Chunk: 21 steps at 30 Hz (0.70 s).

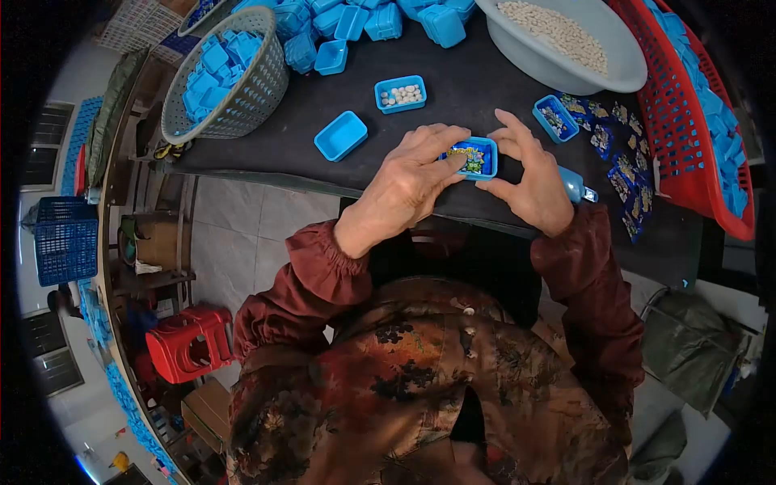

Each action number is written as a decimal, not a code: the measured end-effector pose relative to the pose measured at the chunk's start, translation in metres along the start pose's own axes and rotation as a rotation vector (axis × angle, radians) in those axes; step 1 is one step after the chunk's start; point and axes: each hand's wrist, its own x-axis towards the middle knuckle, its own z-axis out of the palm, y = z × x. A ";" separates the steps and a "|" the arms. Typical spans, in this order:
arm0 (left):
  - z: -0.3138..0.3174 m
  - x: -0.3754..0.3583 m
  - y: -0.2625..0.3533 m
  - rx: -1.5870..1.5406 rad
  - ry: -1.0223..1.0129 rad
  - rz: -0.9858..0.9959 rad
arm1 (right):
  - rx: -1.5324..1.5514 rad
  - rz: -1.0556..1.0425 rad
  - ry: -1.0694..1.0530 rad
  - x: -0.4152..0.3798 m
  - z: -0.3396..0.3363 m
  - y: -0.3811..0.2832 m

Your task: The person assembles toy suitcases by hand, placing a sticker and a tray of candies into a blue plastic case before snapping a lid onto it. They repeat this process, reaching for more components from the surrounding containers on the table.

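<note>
In the head view, a small blue plastic box (491, 153) is between my two hands above the table's near edge. A shiny blue, yellow and green printed packet (474, 163) lies inside it. My left hand (400, 179) is closed at the box's left end, its thumb and finger pressed on the packet and partly hiding it. Around the right end curves my right hand (529, 182), thumb at the lower corner and a finger at the upper one, index finger raised. Further left is an open blue box (340, 137). Behind it another box (400, 107) holds whitish pellets (403, 95).
A blue box with packets (555, 119) and loose printed packets (622, 174) lie on the right, beside a red basket (687, 174). A pale basin (558, 69) of pellets, piled blue boxes (384, 23) and a grey-green basket (250, 105) stand behind. A red stool (182, 347) is lower left.
</note>
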 end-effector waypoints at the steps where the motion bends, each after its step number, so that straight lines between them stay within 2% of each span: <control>1: -0.003 0.002 -0.001 -0.002 -0.008 -0.003 | -0.009 -0.004 -0.004 0.000 0.000 0.000; 7: -0.001 0.001 -0.007 -0.124 -0.068 0.029 | 0.003 -0.040 -0.021 -0.002 0.000 -0.002; 9: 0.009 -0.005 -0.001 0.038 0.043 0.001 | -0.002 -0.041 -0.011 -0.002 0.004 -0.004; 14: 0.010 -0.005 -0.001 0.137 0.048 0.058 | -0.044 -0.006 -0.020 -0.006 0.005 -0.014; 19: 0.013 -0.007 -0.006 0.086 0.100 0.091 | -0.424 -0.230 0.067 -0.007 0.000 -0.040; 20: 0.013 -0.008 -0.006 0.090 0.123 0.096 | -0.427 -0.292 -0.041 -0.006 0.003 -0.039; 21: 0.011 -0.007 -0.003 0.089 0.126 0.087 | -0.400 -0.227 -0.065 -0.006 0.008 -0.038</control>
